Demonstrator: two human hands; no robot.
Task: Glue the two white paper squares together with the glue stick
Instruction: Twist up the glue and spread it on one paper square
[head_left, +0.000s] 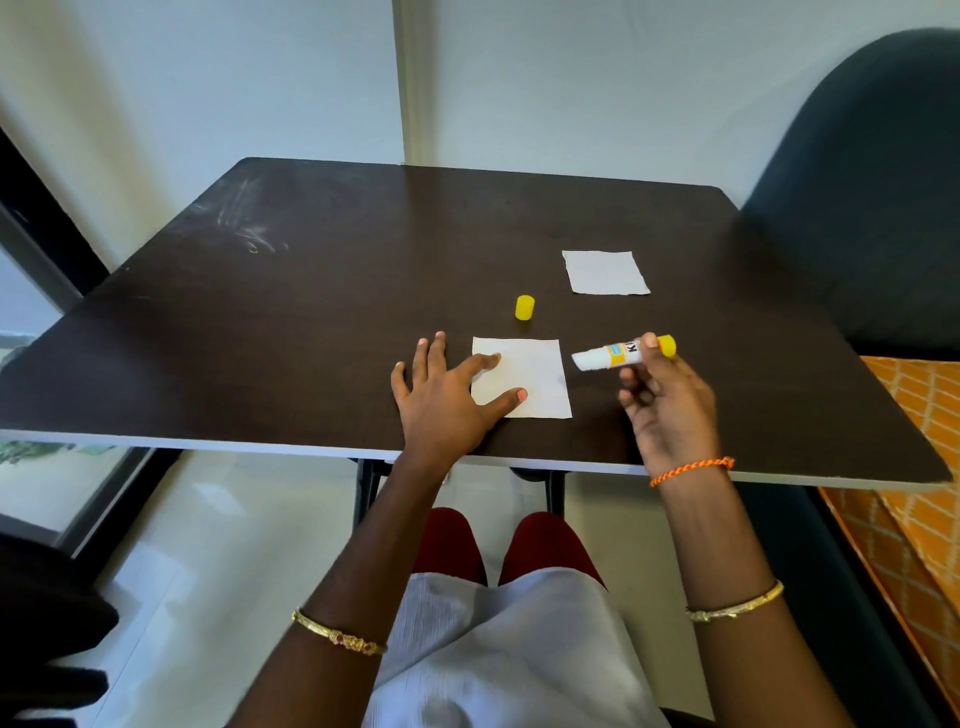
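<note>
One white paper square (540, 374) lies flat near the table's front edge. My left hand (447, 395) rests spread on the table, with thumb and forefinger pressing on that square's left side. My right hand (665, 405) holds the uncapped glue stick (618, 354) just right of the square, its white glue tip pointing left, slightly above the table. The yellow cap (524, 307) stands on the table behind the near square. A second white paper square (605, 272) lies farther back to the right.
The dark brown table (311, 312) has its front edge close to my lap. A dark chair back (872, 182) stands at the right, orange patterned fabric (914, 467) below it. A wall lies behind the table.
</note>
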